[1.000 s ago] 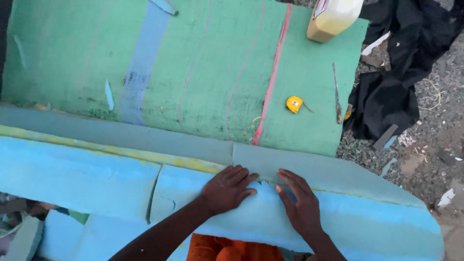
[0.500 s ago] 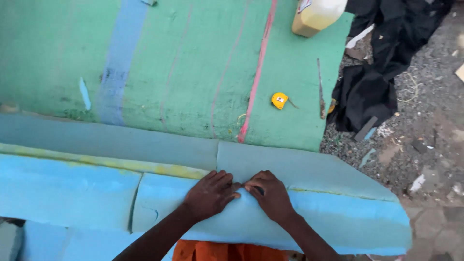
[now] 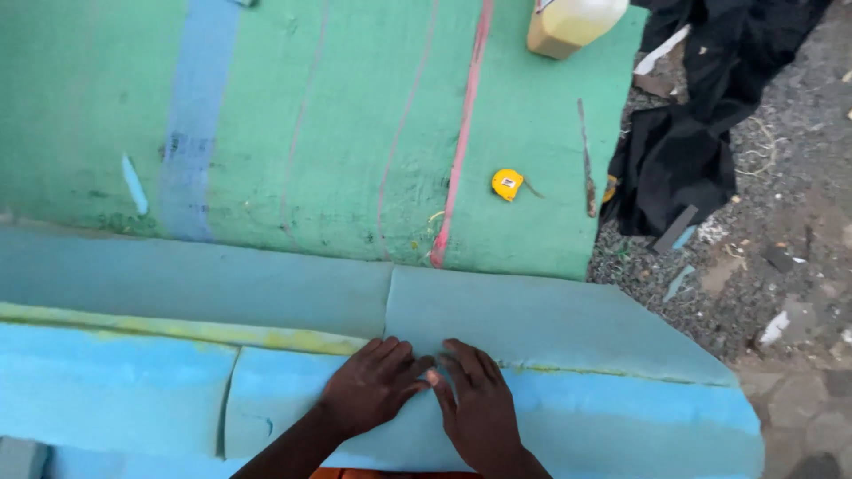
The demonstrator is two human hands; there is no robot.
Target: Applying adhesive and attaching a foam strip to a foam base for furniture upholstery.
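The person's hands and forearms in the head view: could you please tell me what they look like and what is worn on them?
Both the left hand and the right hand are bare, with no gloves, and no rings or watch show. The forearms are bare too: no sleeves reach the visible part. A strip of orange cloth shows between them at the bottom edge.

The scene is lit by soft, even daylight, and no single source can be made out. Shadows are faint: only a thin dark edge is cast under the left hand (image 3: 373,390) and the right hand (image 3: 479,412) on the blue foam (image 3: 577,426). No glare is seen. The green foam sheet (image 3: 337,115) is rendered slightly soft, and detail in the black cloth (image 3: 701,106) at the far right is lost to darkness. Mild smearing is noticed towards the edges.
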